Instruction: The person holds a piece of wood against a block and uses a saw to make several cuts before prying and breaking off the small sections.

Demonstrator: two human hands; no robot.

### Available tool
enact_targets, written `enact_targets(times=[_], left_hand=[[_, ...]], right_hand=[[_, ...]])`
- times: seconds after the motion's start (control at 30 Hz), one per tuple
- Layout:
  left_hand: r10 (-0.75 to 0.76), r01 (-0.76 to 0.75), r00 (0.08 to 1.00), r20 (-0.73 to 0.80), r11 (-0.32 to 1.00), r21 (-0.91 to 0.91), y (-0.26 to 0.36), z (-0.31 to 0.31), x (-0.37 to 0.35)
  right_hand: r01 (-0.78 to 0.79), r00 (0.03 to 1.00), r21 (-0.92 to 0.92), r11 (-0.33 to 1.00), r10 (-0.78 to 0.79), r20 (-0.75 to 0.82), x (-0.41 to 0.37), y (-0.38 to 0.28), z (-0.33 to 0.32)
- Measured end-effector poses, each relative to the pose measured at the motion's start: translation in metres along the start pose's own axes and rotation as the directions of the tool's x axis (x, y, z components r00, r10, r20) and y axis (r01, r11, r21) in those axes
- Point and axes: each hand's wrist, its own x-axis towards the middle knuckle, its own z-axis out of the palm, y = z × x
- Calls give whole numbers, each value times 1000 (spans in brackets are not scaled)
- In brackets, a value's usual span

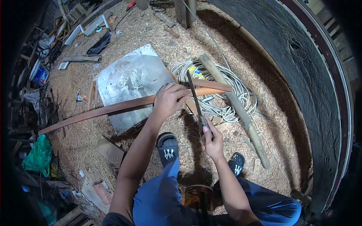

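A long, narrow reddish wood strip (pixel 102 111) runs from the far left to the middle. My left hand (pixel 170 101) is closed on it near its right end. My right hand (pixel 213 141) is wrapped round the handle of a dark, long-bladed tool (pixel 194 92), probably a saw. The blade points up and away, crossing the strip just right of my left fingers. A shorter reddish wood piece (pixel 213 85) lies beyond the blade, beside the strip's pale tapered end. Whether the blade's edge touches the wood is unclear.
A scuffed metal sheet (pixel 132 81) lies under the strip. Coiled grey cable (pixel 247 103) and a round pole (pixel 241 113) are at the right. A large dark timber (pixel 301 60) curves along the right side. Below, a tin (pixel 197 197) stands between my legs; a green bag (pixel 39 155) is at left.
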Motion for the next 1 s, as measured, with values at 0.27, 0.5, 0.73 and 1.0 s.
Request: enact_targets(times=[0.27, 0.5, 0.73, 1.0], left_hand=[[102, -104, 995, 22, 989, 110, 0, -7, 5], [149, -154, 982, 116, 987, 39, -9, -10, 13], [196, -197, 976, 98, 980, 7, -14, -4, 12], [151, -151, 988, 28, 988, 9, -10, 0, 9]], right_hand=[[-24, 999, -32, 999, 22, -36, -1, -1, 3], [-22, 1000, 16, 1000, 22, -9, 4, 5, -3], [-6, 1000, -14, 1000, 6, -12, 6, 4, -3], [-39, 999, 92, 995, 40, -17, -4, 1, 1]])
